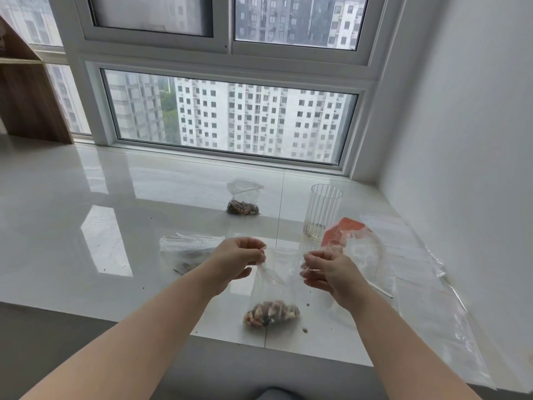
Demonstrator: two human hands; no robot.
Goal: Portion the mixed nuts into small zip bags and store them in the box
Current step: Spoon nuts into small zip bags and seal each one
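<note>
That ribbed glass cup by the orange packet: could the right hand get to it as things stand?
Probably yes, but not at once. The right hand pinches the zip bag top, together with the left hand, so it must let go first. The glass cup stands beyond it, with only the orange packet beside the path.

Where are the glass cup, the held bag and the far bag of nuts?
glass cup [322,211]: head view, on its ribbed side wall.
held bag [269,293]: head view, on the clear plastic above the nuts.
far bag [242,207]: head view, on the nuts at its bottom.
</note>
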